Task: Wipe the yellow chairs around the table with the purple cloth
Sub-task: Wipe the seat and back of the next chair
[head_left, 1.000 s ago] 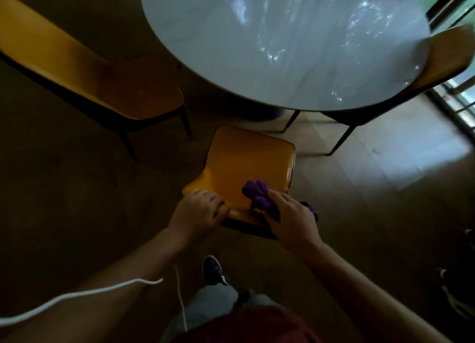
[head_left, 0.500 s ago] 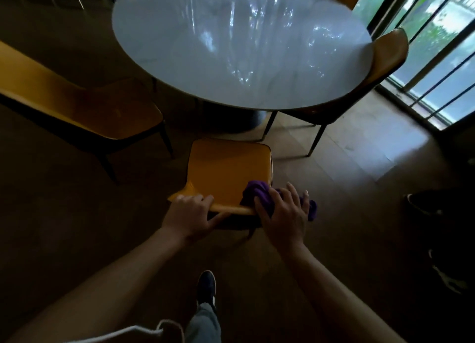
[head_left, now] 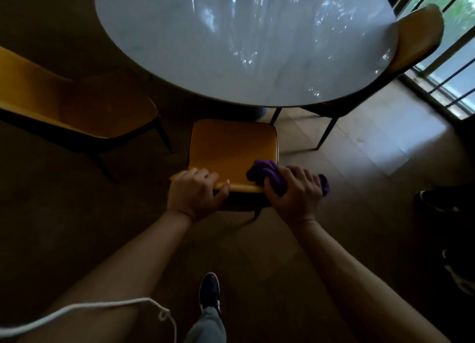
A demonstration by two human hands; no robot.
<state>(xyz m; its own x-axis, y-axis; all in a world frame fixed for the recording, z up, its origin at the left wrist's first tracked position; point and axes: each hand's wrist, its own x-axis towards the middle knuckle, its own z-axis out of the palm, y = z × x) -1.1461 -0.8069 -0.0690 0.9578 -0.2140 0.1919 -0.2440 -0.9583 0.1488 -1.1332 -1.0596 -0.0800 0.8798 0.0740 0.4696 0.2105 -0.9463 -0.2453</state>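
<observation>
A yellow chair (head_left: 231,147) stands right in front of me, its seat partly under the round white table (head_left: 244,41). My left hand (head_left: 196,194) grips the left part of the chair's backrest top edge. My right hand (head_left: 295,193) holds the bunched purple cloth (head_left: 267,174) against the right end of that same edge. A second yellow chair (head_left: 72,100) stands at the left, turned away from the table. A third yellow chair (head_left: 416,39) is tucked in at the table's right side.
Tall windows with dark bars (head_left: 452,46) run along the right. Dark shoes (head_left: 447,203) lie on the floor at the right edge. My own shoe (head_left: 210,293) is on the wooden floor below the chair. A white cord (head_left: 84,314) hangs at the lower left.
The near chair has slid toward the table, its front now under the rim. My right hand with the cloth shifted onto the right end of the backrest edge; my left hand kept its grip.
</observation>
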